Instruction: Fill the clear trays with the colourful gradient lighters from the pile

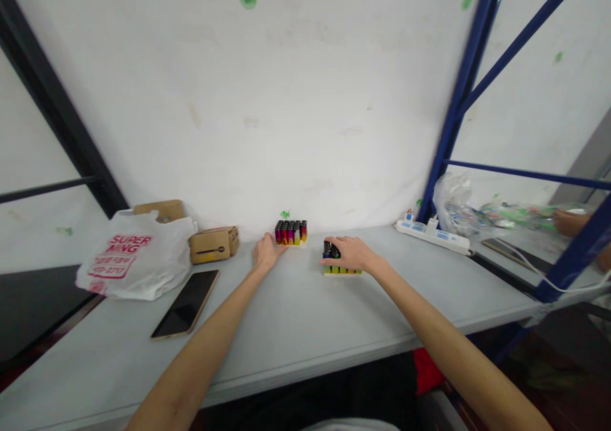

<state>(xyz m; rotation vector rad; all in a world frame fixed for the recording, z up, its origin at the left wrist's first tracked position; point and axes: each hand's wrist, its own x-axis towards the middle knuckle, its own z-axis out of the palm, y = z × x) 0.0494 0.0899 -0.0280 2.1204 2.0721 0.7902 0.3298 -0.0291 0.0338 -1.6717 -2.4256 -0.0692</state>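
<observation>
Two small trays of lighters stand near the back of a grey table (305,316). The left tray of lighters (291,232) holds several red, pink and yellow ones, and my left hand (266,253) rests against its left side with fingers curled at its edge. My right hand (350,254) lies over the top of the right tray of lighters (334,260), which has a yellow base and dark tops; the fingers are wrapped over it.
A white plastic bag with red print (133,259) and two cardboard boxes (214,244) sit at the left, with a phone (187,303) lying flat in front. A white power strip (432,233) lies at the right by a blue rack post (453,119). Another person's hand (568,222) shows at the far right.
</observation>
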